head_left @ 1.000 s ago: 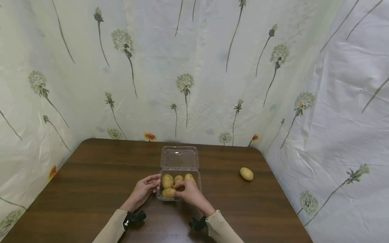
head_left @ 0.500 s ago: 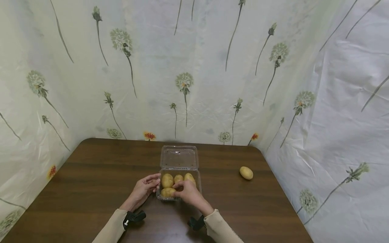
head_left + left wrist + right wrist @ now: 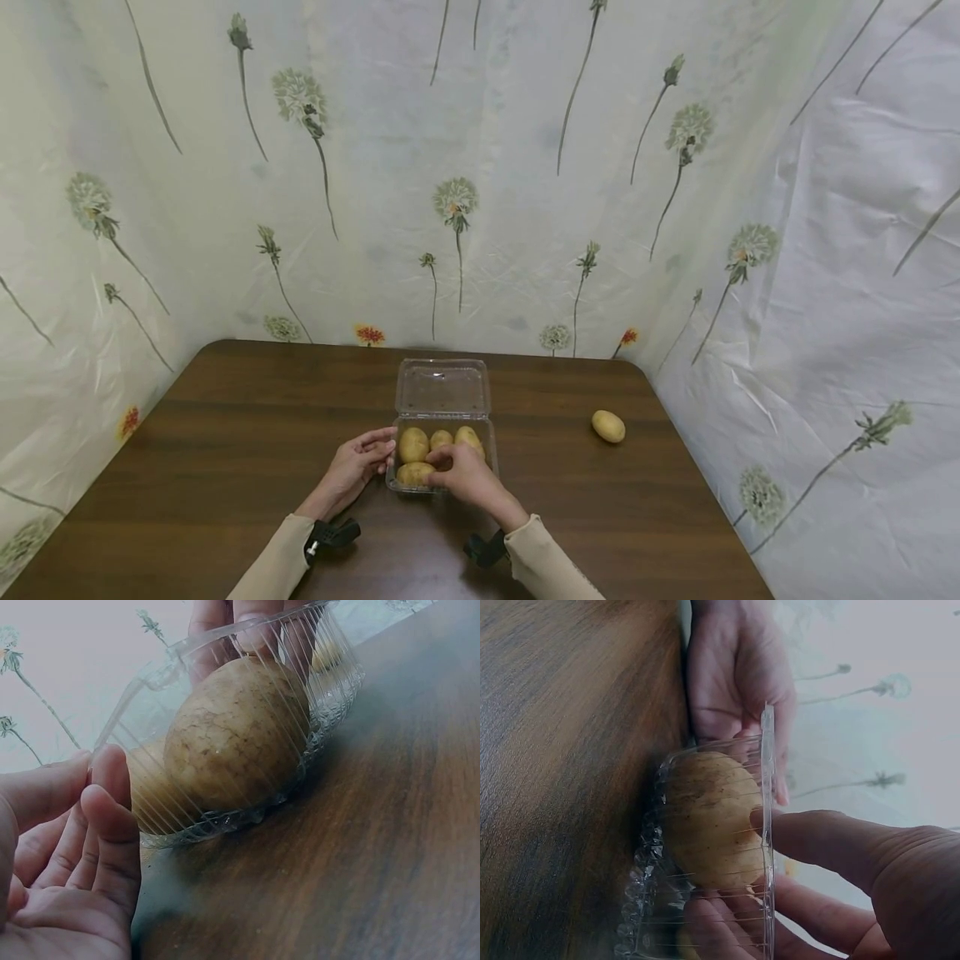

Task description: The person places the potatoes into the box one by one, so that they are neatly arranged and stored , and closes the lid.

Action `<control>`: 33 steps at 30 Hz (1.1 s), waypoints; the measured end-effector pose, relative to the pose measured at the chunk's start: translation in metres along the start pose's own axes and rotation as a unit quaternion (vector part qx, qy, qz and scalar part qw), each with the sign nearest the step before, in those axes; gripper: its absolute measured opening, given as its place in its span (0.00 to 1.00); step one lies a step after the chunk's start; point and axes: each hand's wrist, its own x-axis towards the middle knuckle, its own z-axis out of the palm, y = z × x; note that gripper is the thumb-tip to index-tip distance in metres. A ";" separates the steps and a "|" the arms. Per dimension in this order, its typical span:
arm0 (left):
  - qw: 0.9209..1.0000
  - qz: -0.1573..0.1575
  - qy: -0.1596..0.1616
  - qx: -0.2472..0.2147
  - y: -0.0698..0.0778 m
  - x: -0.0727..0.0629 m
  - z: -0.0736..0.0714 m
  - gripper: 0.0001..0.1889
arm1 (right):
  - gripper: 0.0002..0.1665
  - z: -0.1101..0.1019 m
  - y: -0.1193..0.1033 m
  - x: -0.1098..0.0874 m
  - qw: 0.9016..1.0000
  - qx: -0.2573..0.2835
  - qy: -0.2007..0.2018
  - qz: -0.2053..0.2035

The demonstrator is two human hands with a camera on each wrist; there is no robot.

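A clear plastic clamshell container [image 3: 442,390] stands on the table with its lid laid back. Several yellow-brown potatoes [image 3: 413,446] lie inside it. My left hand [image 3: 351,471] pinches the container's left rim between thumb and fingers, as the left wrist view shows. Reaching in over the front wall, my right hand [image 3: 471,479] grips the front potato [image 3: 712,817], thumb on one side and fingers on the other. That potato [image 3: 236,739] shows through the ribbed wall in the left wrist view. Part of the contents is hidden behind the right hand.
One loose potato [image 3: 608,427] lies on the brown wooden table [image 3: 547,408], to the right of the container. A curtain [image 3: 495,233] printed with dandelions hangs behind the table and along both sides.
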 end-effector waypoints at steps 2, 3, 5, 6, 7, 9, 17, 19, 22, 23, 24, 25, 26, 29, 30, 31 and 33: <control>1.000 0.000 0.003 -0.001 0.000 0.000 0.000 0.26 | 0.19 0.000 0.000 0.000 1.000 0.010 -0.001 0.005; 1.000 0.000 0.003 -0.001 0.000 0.000 0.000 0.26 | 0.20 0.000 0.001 0.000 1.000 0.015 0.000 0.008; 1.000 -0.001 0.006 -0.004 0.001 0.000 0.001 0.26 | 0.21 -0.001 0.001 0.001 1.000 0.024 0.002 0.010; 1.000 -0.002 0.009 -0.006 0.001 0.000 0.002 0.25 | 0.21 -0.002 0.001 0.001 1.000 0.028 0.004 0.011; 1.000 -0.002 0.010 -0.006 0.001 0.000 0.002 0.25 | 0.21 -0.003 0.001 0.001 1.000 0.028 0.006 0.011; 1.000 -0.002 0.010 -0.009 0.002 0.000 0.003 0.25 | 0.22 -0.004 0.001 0.001 1.000 0.025 0.012 0.011; 1.000 0.002 0.006 -0.014 0.003 -0.001 0.003 0.25 | 0.21 -0.013 -0.001 -0.002 0.999 0.028 0.027 0.004; 1.000 0.001 0.006 -0.010 0.002 -0.002 0.003 0.25 | 0.21 -0.015 -0.001 -0.003 0.999 0.032 0.028 0.004; 1.000 0.002 0.006 -0.002 0.001 -0.002 0.002 0.25 | 0.23 -0.019 0.000 -0.004 0.999 0.039 0.032 0.007; 1.000 0.001 0.005 -0.001 0.001 -0.001 0.001 0.25 | 0.23 -0.021 0.001 -0.005 0.998 0.043 0.035 0.008; 1.000 0.002 0.005 0.000 0.001 -0.001 0.001 0.25 | 0.23 -0.023 0.001 -0.005 0.998 0.044 0.038 0.011; 1.000 0.003 0.005 0.000 0.001 -0.001 0.001 0.25 | 0.23 -0.025 0.001 -0.005 0.998 0.047 0.040 0.013; 1.000 0.004 0.005 -0.001 0.001 -0.001 0.001 0.25 | 0.23 -0.027 0.002 -0.005 0.998 0.048 0.043 0.015; 1.000 0.008 0.006 -0.003 0.000 0.000 0.001 0.25 | 0.23 -0.034 0.003 -0.007 0.997 0.050 0.046 0.025; 1.000 0.008 0.006 -0.002 0.000 0.000 0.001 0.25 | 0.23 -0.036 0.004 -0.007 0.997 0.049 0.048 0.027; 1.000 0.007 0.006 -0.001 0.000 0.000 0.001 0.25 | 0.23 -0.038 0.005 -0.007 0.997 0.048 0.050 0.029; 1.000 0.006 0.003 0.006 0.000 -0.001 0.000 0.26 | 0.24 -0.042 0.007 -0.008 0.997 0.046 0.053 0.029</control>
